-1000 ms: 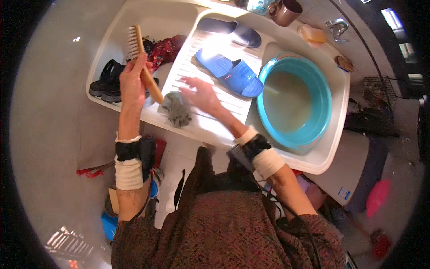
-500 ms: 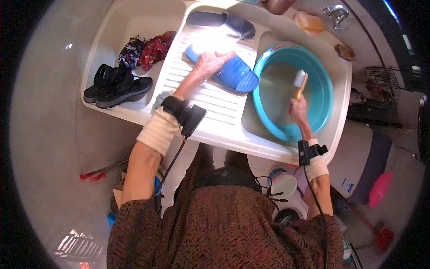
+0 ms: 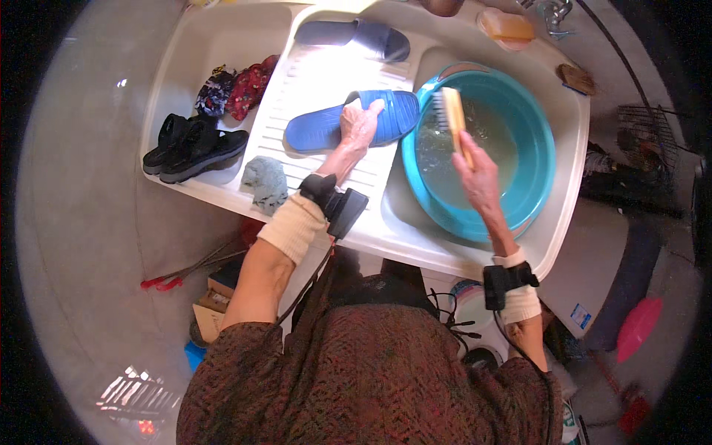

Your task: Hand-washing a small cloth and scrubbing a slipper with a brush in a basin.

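Note:
My left hand [image 3: 359, 127] grips a blue slide sandal [image 3: 315, 132] by its middle, at the edge of the strap, on the ribbed white washboard [image 3: 297, 85]. The toe end points right and reaches the basin's rim. In my right hand [image 3: 480, 175] is a wooden-handled scrub brush [image 3: 456, 122], fingers wrapped round the handle, its pale bristles facing left toward the sandal but apart from it. Below the brush, a turquoise basin [image 3: 540, 141] holds cloudy water. A second, dark blue slide sandal [image 3: 326, 33] lies on the far part of the washboard.
A grey-green cloth [image 3: 265, 182] lies at the washboard's near left edge. The left sink compartment holds black sandals [image 3: 204, 152] and a red patterned cloth [image 3: 252, 87]. Along the far right rim are soap in a dish [image 3: 506, 27], a brown brush [image 3: 576, 78] and a faucet [image 3: 555, 16].
My right hand has raised the brush and brought it left, over the basin's left side, with its bristles turned leftward. The held sandal has swung to lie more level.

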